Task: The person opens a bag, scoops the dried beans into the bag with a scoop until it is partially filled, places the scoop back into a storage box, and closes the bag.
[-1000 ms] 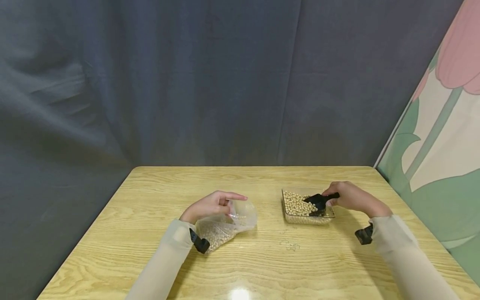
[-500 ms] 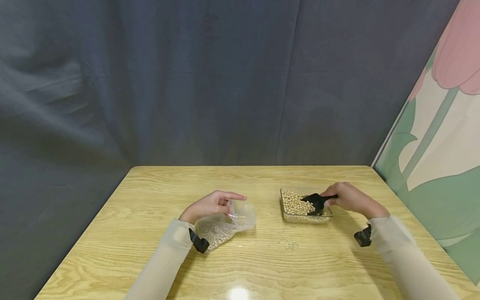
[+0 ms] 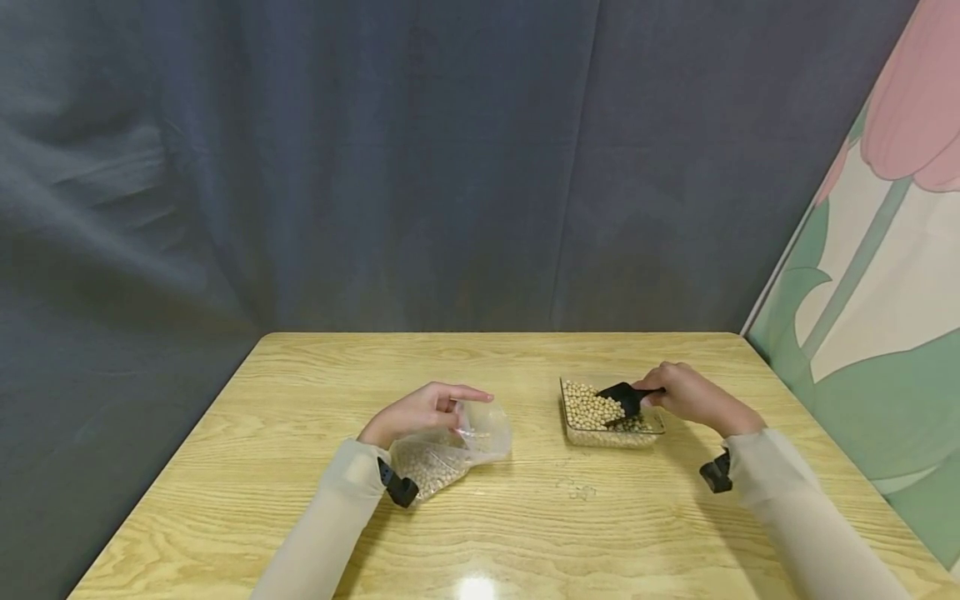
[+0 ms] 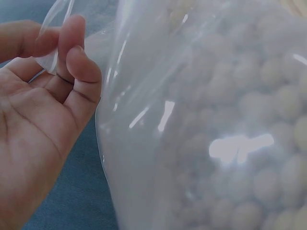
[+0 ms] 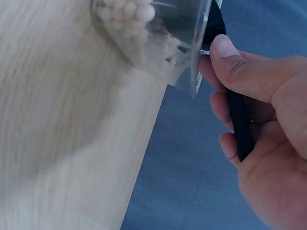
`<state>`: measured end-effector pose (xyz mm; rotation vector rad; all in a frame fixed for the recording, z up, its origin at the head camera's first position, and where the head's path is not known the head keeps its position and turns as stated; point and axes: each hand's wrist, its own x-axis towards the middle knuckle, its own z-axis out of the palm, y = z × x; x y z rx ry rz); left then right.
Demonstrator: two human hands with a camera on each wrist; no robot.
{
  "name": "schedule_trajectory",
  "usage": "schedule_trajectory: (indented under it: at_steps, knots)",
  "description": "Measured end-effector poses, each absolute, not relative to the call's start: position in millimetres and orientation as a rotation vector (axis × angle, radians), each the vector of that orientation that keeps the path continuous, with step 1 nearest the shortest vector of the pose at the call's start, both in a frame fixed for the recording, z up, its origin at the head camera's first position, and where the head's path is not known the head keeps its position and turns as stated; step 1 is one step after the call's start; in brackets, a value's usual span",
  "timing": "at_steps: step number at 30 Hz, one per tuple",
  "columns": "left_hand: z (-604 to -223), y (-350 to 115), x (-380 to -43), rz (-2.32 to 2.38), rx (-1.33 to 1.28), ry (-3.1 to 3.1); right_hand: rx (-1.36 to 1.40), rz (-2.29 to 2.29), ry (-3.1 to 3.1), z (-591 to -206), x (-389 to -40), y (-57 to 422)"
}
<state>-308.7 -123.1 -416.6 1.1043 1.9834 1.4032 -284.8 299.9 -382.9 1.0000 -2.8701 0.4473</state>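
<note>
My left hand [image 3: 420, 414] pinches the edge of a clear plastic bag [image 4: 144, 120] partly filled with pale round beans [image 3: 431, 468]. The bag lies on the table with its mouth facing right. To the right, my right hand [image 3: 693, 398] grips the handle of a black scoop [image 5: 238, 122], thumb laid along it. The scoop's blade [image 3: 621, 398] is dipped among soybeans [image 3: 588, 407] in a clear rectangular container [image 3: 611, 442]. Part of the blade is hidden by the beans.
The wood-grain table [image 3: 525, 533] carries small greenish marks [image 3: 577, 490] in front of the container. A dark curtain [image 3: 450, 167] hangs behind its far edge. At the right stands a wall panel with painted flowers [image 3: 892, 250].
My right hand has pushed the scoop leftward, further into the beans in the container. My left hand and the bag have stayed nearly still.
</note>
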Motion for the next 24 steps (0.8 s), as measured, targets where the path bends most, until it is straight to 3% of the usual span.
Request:
schedule_trajectory:
  at_steps: [24]
  knots:
    - [-419.6, -122.8, -309.4, 1.415, 1.097, 1.96, 0.829, 0.667, -3.045, -391.2, -284.5, 289.9]
